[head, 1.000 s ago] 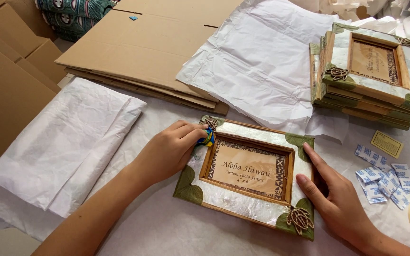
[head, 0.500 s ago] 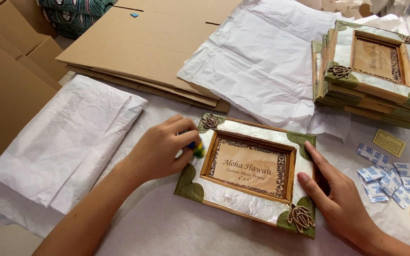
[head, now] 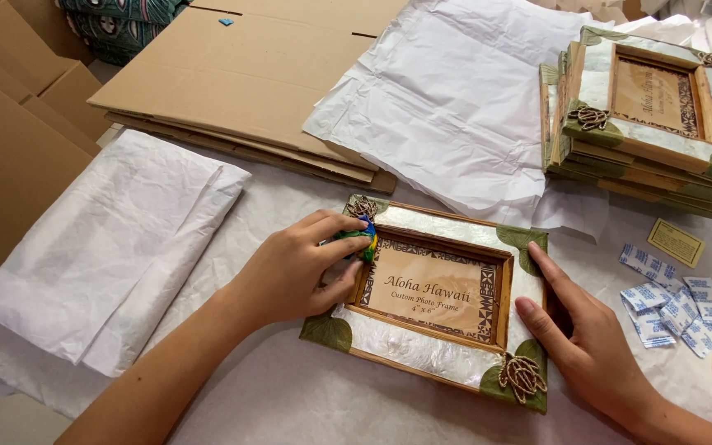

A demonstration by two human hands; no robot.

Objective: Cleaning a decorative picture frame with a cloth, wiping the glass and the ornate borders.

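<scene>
On the paper-covered table [head: 290, 404]: photo frame [head: 438, 346] lies flat, unwrapped, centre | tissue sheets [head: 100, 247] folded left, stack of frames [head: 644, 107] far right, open room near you | your right hand [head: 595, 346] flat, open, steadying the frame's right edge | your left hand [head: 290, 268] pinches a small multicoloured cloth [head: 364, 235] on its top-left corner.

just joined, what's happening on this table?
A person has a shell-faced photo frame flat on paper-covered table. The left hand presses a small multicoloured cloth against the frame's upper left edge; the right hand steadies its right side. More frames are stacked at the far right, small white packets beside them.
</scene>
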